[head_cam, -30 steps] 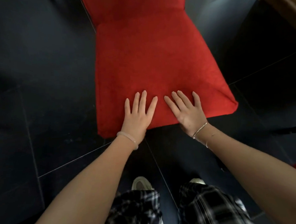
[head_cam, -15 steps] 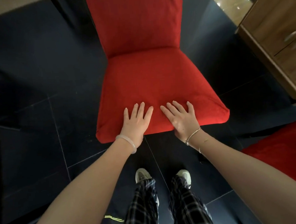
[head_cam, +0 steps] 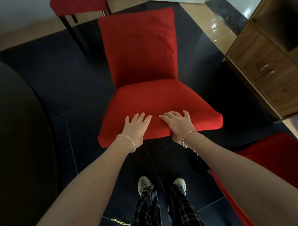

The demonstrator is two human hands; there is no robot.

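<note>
A chair in a red fabric cover [head_cam: 147, 61] stands on the dark tiled floor in front of me, its seat towards me. My left hand [head_cam: 136, 128] lies flat on the front edge of the seat with its fingers spread. My right hand [head_cam: 178, 124] rests beside it on the same edge, fingers slightly bent and pressing into the cover, which shows a small fold between the two hands. Both wrists wear bracelets.
A dark round table [head_cam: 16, 137] fills the left side. A second red chair [head_cam: 275, 166] stands close at my right, a third [head_cam: 77, 4] at the far back. A wooden cabinet [head_cam: 270, 68] with drawers is at the right. My feet [head_cam: 161, 184] are just before the chair.
The view has pulled back and up, so the whole chair and the room appear. Both hands stay on the seat's front edge; my right hand's fingers have bent a little.
</note>
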